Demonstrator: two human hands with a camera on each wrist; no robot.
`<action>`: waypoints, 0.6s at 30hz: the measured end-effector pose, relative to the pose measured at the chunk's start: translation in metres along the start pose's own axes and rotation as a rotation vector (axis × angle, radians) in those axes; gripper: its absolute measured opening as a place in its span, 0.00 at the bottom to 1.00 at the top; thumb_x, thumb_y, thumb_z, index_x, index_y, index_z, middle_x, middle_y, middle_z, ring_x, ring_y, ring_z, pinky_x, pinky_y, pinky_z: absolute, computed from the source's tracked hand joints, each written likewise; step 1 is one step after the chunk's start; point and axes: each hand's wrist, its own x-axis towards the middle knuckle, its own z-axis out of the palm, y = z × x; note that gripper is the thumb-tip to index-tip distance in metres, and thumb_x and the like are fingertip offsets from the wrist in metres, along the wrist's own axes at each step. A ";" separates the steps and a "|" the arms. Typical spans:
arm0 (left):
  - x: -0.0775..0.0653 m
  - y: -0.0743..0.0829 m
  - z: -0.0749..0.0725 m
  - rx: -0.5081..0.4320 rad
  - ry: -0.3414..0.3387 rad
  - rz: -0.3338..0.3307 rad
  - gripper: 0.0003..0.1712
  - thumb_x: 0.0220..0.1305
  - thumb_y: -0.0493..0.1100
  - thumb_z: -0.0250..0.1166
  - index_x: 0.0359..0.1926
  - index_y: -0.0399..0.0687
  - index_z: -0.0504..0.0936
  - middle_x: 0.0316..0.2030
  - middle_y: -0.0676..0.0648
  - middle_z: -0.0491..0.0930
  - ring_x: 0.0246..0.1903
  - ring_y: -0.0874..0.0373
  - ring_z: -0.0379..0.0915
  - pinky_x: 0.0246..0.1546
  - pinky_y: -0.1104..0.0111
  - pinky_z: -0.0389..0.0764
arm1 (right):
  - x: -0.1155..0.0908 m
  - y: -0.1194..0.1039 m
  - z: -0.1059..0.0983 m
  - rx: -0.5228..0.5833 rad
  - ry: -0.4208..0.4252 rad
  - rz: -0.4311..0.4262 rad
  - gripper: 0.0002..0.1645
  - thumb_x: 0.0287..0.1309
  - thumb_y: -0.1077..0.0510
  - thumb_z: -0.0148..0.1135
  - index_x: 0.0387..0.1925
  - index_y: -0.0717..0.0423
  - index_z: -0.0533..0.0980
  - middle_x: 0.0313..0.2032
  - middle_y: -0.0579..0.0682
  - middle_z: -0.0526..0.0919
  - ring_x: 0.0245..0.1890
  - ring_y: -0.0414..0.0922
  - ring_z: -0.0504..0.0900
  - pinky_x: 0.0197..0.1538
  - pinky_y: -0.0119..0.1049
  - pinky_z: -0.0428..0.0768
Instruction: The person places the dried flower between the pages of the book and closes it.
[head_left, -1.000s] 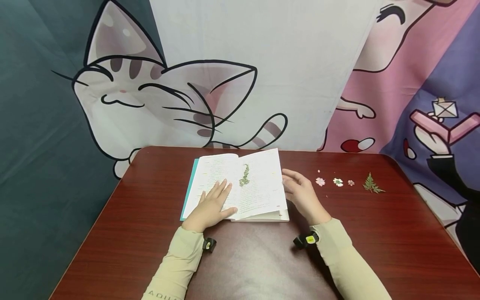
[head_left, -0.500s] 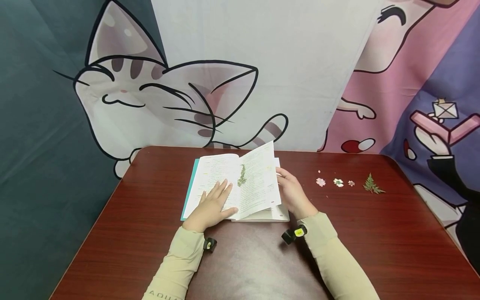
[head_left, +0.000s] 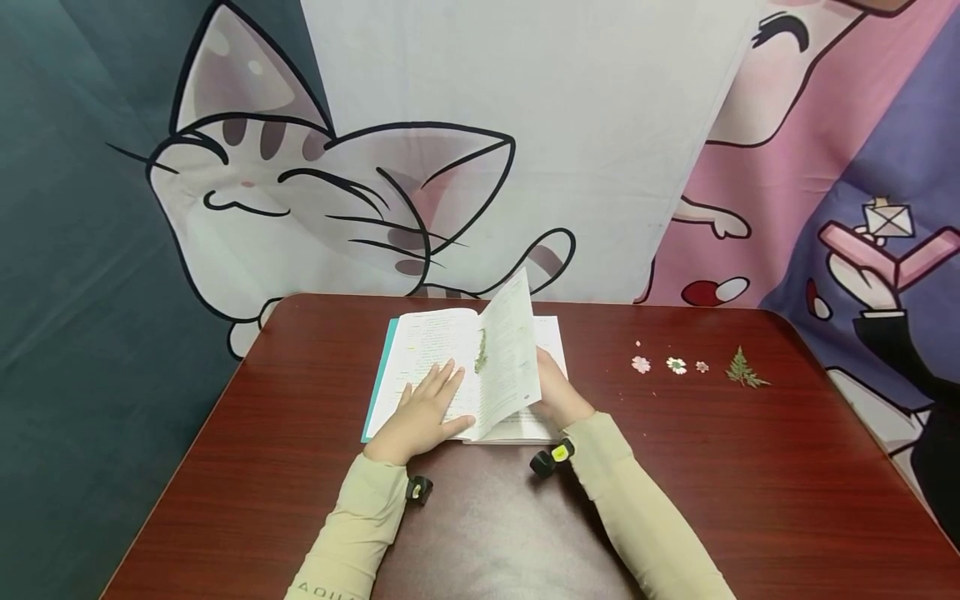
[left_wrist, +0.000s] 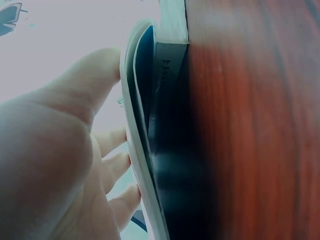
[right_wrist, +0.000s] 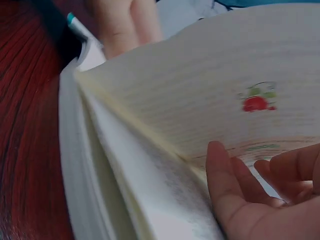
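Observation:
An open book (head_left: 431, 333) with a teal cover lies on the table. My left hand (head_left: 420, 417) is spread flat on its left page, thumb and fingers apart. The right-hand leaf (head_left: 513, 358) stands raised, with a printed red and green picture (right_wrist: 257, 100) on its underside. My right hand (head_left: 558, 392) is behind this leaf, its fingers partly hidden in the head view. In the right wrist view the loosely bent fingers (right_wrist: 222, 175) are against the leaf's underside, not pinching it. A dried green sprig (head_left: 481, 352) is by the fold.
Right of the book lie a pink pressed flower (head_left: 641, 364), a white flower (head_left: 677, 366), a smaller pink flower (head_left: 702, 367) and a green fern leaf (head_left: 742, 368). The brown table (head_left: 247, 467) meets a cartoon cat backdrop (head_left: 247, 242) at the back.
My right hand has moved left from the book's right edge, and the leaf has risen steeper toward the left, baring the page below. My left hand has stayed in place.

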 end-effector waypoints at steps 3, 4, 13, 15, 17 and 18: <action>0.000 -0.001 -0.001 0.004 -0.004 0.006 0.45 0.73 0.59 0.60 0.79 0.45 0.55 0.80 0.43 0.47 0.79 0.42 0.39 0.70 0.33 0.46 | -0.001 0.003 0.003 -0.234 -0.043 -0.063 0.27 0.74 0.55 0.52 0.69 0.62 0.67 0.57 0.57 0.77 0.57 0.42 0.75 0.67 0.37 0.68; 0.000 -0.002 -0.002 0.002 -0.004 0.009 0.44 0.73 0.59 0.59 0.79 0.44 0.56 0.80 0.42 0.48 0.79 0.42 0.39 0.70 0.33 0.46 | -0.002 0.004 0.003 -0.296 -0.057 -0.081 0.29 0.71 0.57 0.55 0.70 0.61 0.66 0.60 0.57 0.75 0.60 0.43 0.73 0.71 0.40 0.64; -0.005 -0.009 -0.012 0.035 0.060 0.032 0.35 0.75 0.50 0.58 0.76 0.39 0.63 0.75 0.35 0.58 0.73 0.35 0.56 0.67 0.37 0.62 | 0.003 0.011 0.015 -0.436 -0.024 -0.104 0.40 0.63 0.59 0.62 0.74 0.62 0.60 0.67 0.62 0.69 0.69 0.57 0.67 0.74 0.54 0.58; -0.005 -0.012 -0.014 0.039 0.070 0.018 0.34 0.75 0.49 0.58 0.75 0.41 0.64 0.75 0.35 0.60 0.72 0.34 0.58 0.66 0.38 0.63 | 0.008 0.014 0.019 -0.426 -0.006 -0.066 0.36 0.66 0.60 0.61 0.73 0.62 0.63 0.63 0.62 0.73 0.64 0.55 0.74 0.69 0.50 0.69; -0.006 -0.015 -0.015 0.045 0.086 0.010 0.33 0.74 0.48 0.58 0.75 0.43 0.66 0.74 0.36 0.61 0.71 0.34 0.60 0.66 0.39 0.64 | 0.015 0.017 0.024 -0.436 0.007 -0.038 0.31 0.68 0.61 0.60 0.70 0.62 0.68 0.57 0.63 0.78 0.56 0.54 0.80 0.58 0.45 0.80; -0.006 -0.016 -0.016 0.042 0.098 0.004 0.32 0.74 0.48 0.59 0.74 0.44 0.67 0.74 0.37 0.63 0.70 0.35 0.61 0.66 0.40 0.65 | 0.017 0.019 0.026 -0.442 0.022 -0.016 0.31 0.67 0.62 0.60 0.70 0.61 0.69 0.56 0.62 0.79 0.52 0.53 0.82 0.54 0.43 0.83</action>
